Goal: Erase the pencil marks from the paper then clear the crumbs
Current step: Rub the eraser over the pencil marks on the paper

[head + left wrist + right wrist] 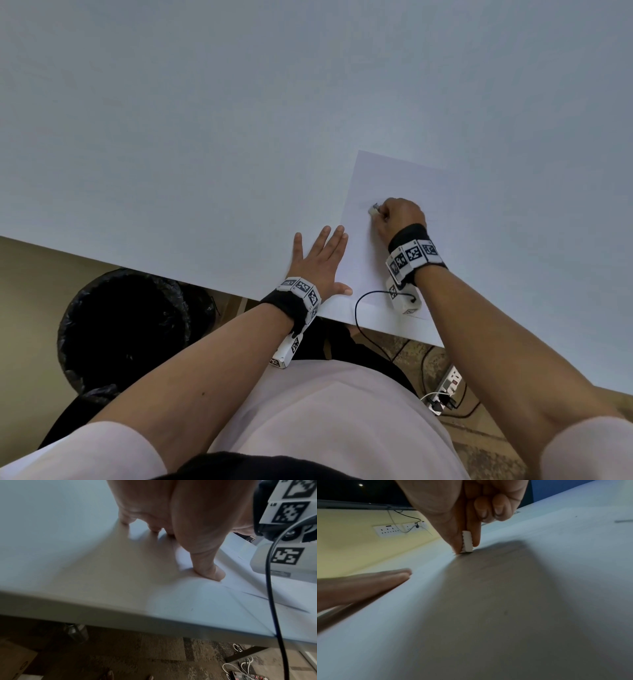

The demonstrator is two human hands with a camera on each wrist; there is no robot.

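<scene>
One ridged white eraser [467,541] pinched by right hand [400,214], left hand [317,262] flat, smooth paper [394,178].

A pale white table [205,137] fills the room's foreground. Below its near edge, a black-lined waste bin [123,329] stands on patterned brown carpet [154,655], beside a power strip [450,382] with trailing cables. Beyond the table, wall sockets [399,529] dot a yellow wall [351,547].
</scene>
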